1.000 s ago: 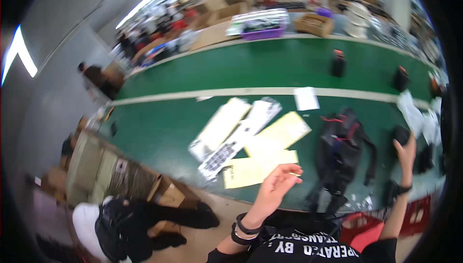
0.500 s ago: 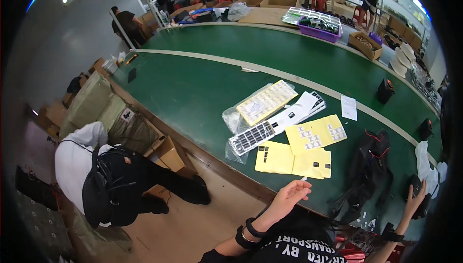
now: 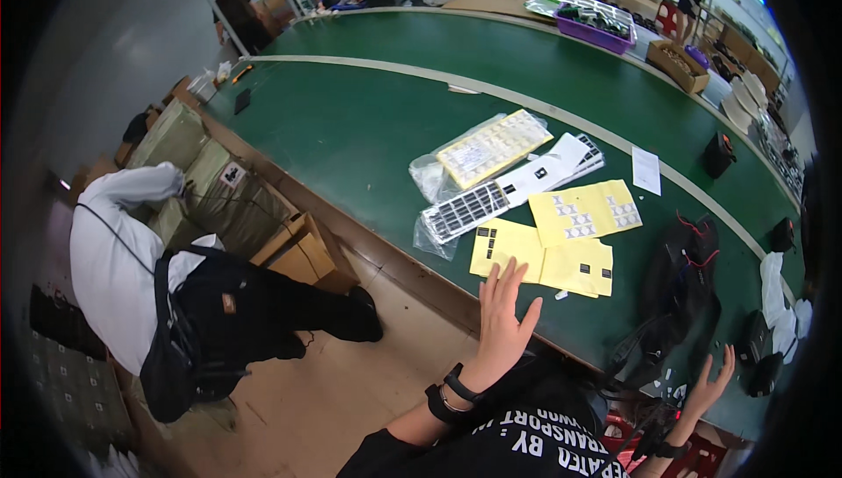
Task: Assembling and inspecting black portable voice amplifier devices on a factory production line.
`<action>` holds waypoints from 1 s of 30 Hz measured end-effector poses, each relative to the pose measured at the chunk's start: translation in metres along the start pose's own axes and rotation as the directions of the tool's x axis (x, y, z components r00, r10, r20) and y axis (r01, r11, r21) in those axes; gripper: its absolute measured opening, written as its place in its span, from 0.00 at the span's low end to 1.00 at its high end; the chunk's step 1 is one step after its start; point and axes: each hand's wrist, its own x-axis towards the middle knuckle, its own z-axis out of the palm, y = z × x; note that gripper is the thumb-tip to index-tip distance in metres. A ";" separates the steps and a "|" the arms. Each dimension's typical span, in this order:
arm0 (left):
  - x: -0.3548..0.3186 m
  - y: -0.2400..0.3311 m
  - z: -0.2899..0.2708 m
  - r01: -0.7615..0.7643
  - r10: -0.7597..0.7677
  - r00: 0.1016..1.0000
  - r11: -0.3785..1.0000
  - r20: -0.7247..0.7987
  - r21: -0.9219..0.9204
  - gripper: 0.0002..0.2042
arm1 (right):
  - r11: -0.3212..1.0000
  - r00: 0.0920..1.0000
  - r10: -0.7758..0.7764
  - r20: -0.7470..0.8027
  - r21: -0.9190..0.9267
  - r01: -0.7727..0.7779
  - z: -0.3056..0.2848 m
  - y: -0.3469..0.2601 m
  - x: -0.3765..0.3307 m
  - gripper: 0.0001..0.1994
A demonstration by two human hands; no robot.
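Either side of black bag (image 3: 677, 272), spreading empty left hand (image 3: 503, 327) and right hand (image 3: 703, 390) apart, leaving black case (image 3: 752, 336), apparently pausing handling.

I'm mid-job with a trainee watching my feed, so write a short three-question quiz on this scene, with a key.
1. Which is nearest the fingertips of the person's bare left hand?
A) the yellow paper sheet with small dark labels
B) the rectangular purple plastic bin
C) the lone white paper sheet

2. True or false: the person's bare right hand is clenched into a fist.

3. Fill the gap: as the person sees it, the black fabric bag with thin red cords lies to the ____ of the yellow sheet.

Key: 1. A. 2. False; its fingers are extended. 3. Right.
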 end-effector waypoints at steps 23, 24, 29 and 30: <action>-0.001 -0.014 -0.002 0.138 -0.250 0.959 0.818 -0.130 -0.558 0.13 | 0.996 0.975 0.087 0.206 -0.043 -0.080 0.014 -0.009 -0.011 0.17; 0.000 -0.012 -0.005 0.163 -0.286 0.954 0.753 -0.095 -0.637 0.11 | 0.995 0.972 0.096 0.214 -0.040 -0.089 0.013 -0.011 -0.010 0.17; -0.003 0.006 -0.009 0.303 -0.216 0.953 0.609 0.214 -0.733 0.06 | 0.996 0.978 0.084 0.190 -0.014 -0.083 0.010 -0.004 -0.010 0.16; -0.002 0.016 -0.009 0.303 -0.222 0.952 0.607 0.210 -0.735 0.06 | 0.984 0.987 0.108 0.121 0.126 -0.123 0.008 -0.008 -0.007 0.16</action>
